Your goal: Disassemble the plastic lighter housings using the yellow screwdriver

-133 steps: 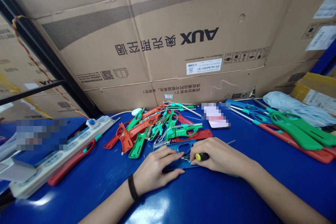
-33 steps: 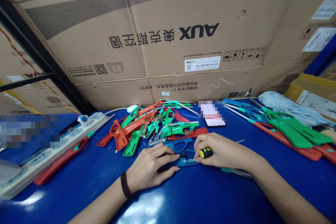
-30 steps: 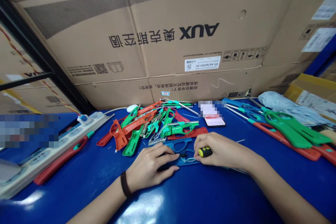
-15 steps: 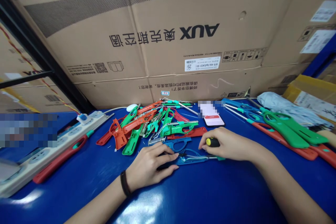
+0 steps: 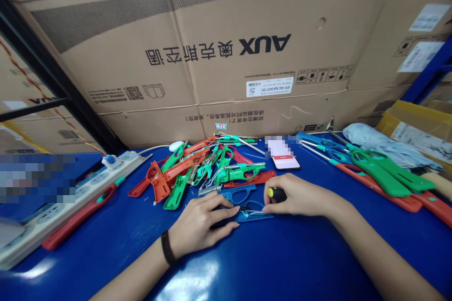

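My left hand [image 5: 201, 225] lies palm down on the blue table [image 5: 268, 263], its fingers pressing on the near end of a blue plastic handle shell [image 5: 252, 212]. My right hand [image 5: 300, 196] is closed round a small screwdriver with a yellow and black handle [image 5: 276, 193], just right of the shell. Thin wires show inside the shell. Another blue shell half [image 5: 240, 193] lies right behind it.
A pile of orange, green and red handle shells [image 5: 201, 167] lies behind my hands. A phone [image 5: 285, 162] sits beyond my right hand. Assembled long tools [image 5: 381, 176] lie at right, a power strip [image 5: 70, 197] and red tool [image 5: 81, 216] at left. Large cardboard boxes [image 5: 219, 47] wall the back.
My right hand drew away to the right with the screwdriver half a second ago, then came back to the blue shell. My left hand stayed pressed on it.
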{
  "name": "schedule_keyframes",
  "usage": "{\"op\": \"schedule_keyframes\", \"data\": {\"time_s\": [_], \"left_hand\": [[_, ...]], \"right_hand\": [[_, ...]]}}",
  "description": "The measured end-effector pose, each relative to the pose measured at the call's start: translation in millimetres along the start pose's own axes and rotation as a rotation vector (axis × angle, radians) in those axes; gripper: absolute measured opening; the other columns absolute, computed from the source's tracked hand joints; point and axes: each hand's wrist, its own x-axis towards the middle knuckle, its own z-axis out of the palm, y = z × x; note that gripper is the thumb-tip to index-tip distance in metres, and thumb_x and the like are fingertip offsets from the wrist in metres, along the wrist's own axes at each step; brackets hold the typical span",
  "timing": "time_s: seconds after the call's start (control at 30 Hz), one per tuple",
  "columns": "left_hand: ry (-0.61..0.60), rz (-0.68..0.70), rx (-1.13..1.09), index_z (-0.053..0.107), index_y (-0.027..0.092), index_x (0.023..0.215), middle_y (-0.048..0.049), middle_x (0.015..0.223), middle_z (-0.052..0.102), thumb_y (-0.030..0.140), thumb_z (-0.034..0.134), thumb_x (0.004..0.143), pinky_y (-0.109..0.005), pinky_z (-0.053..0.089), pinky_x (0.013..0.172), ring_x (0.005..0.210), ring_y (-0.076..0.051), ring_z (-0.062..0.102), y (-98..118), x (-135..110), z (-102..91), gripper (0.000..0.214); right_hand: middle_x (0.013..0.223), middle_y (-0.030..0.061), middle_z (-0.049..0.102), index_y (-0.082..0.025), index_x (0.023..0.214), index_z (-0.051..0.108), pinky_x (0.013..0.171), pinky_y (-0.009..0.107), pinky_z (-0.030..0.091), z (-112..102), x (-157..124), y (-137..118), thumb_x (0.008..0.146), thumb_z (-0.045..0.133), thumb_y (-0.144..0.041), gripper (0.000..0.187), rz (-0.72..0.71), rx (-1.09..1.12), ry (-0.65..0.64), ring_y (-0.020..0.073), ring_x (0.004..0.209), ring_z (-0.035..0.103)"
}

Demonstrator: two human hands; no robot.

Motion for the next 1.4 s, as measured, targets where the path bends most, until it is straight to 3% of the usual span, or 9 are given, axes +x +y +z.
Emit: {"op": "schedule_keyframes", "data": {"time_s": [0.1,0.23,0.53,0.87,0.97,1.07,1.4], "left_hand": [[-0.005,0.001,-0.005,0.066,0.022,0.11,-0.0049,0.092,0.066,0.03,0.057,0.087,-0.028,0.055,0.07,0.079,-0.016,0.063,-0.4,0.0,0.2,0.025],[-0.008,0.004,-0.013,0.065,0.022,0.11,-0.0047,0.093,0.066,0.03,0.058,0.087,-0.028,0.055,0.071,0.08,-0.016,0.063,-1.3,-0.4,1.2,0.025],[-0.018,-0.004,-0.012,0.065,0.023,0.111,-0.0042,0.094,0.066,0.029,0.058,0.087,-0.028,0.055,0.072,0.081,-0.016,0.062,-0.9,-1.5,1.1,0.026],[-0.018,-0.012,-0.015,0.065,0.022,0.109,-0.004,0.095,0.067,0.031,0.057,0.088,-0.027,0.054,0.073,0.083,-0.016,0.063,-0.3,-0.9,2.1,0.024],[-0.024,-0.018,-0.012,0.065,0.022,0.109,-0.0042,0.094,0.066,0.032,0.057,0.088,-0.028,0.054,0.073,0.082,-0.016,0.062,-1.0,-1.9,2.6,0.025],[-0.03,-0.019,-0.008,0.064,0.021,0.109,-0.0042,0.095,0.066,0.032,0.057,0.088,-0.028,0.054,0.072,0.082,-0.016,0.062,-1.2,-2.8,2.7,0.025],[-0.028,-0.011,-0.014,0.064,0.022,0.11,-0.0045,0.094,0.066,0.032,0.057,0.088,-0.027,0.054,0.073,0.083,-0.016,0.062,-0.8,-2.1,2.8,0.025]], "right_hand": [[0.083,0.0014,0.068,-0.019,0.079,0.067,0.066,0.024,0.041,7.8,5.3,-1.4,0.073,0.069,-0.043,0.025,-0.071,-0.011,0.02,0.0166,0.075,0.06],[0.074,0.0001,0.067,-0.019,0.078,0.068,0.057,0.022,0.04,12.0,7.9,0.8,0.074,0.067,-0.043,0.025,0.01,0.043,-0.058,0.0146,0.066,0.059],[0.065,0.0,0.066,-0.016,0.074,0.069,0.053,0.021,0.039,-0.2,2.9,-0.6,0.071,0.07,-0.041,0.025,0.031,0.118,-0.059,0.0133,0.06,0.057],[0.074,0.0011,0.069,-0.018,0.076,0.07,0.061,0.023,0.042,8.0,7.3,1.1,0.072,0.069,-0.044,0.026,-0.082,0.1,-0.024,0.0158,0.068,0.06],[0.079,0.0021,0.069,-0.019,0.082,0.07,0.062,0.024,0.043,5.2,6.0,1.7,0.077,0.064,-0.043,0.025,-0.061,0.119,0.003,0.0161,0.07,0.061],[0.081,0.0016,0.069,-0.02,0.086,0.071,0.063,0.023,0.043,4.5,4.2,1.3,0.073,0.069,-0.044,0.027,-0.047,0.105,-0.018,0.0164,0.073,0.061],[0.076,0.0006,0.07,-0.018,0.076,0.069,0.06,0.021,0.044,8.9,5.1,-2.5,0.074,0.064,-0.027,0.011,-0.044,0.085,-0.049,0.0141,0.066,0.062]]}}
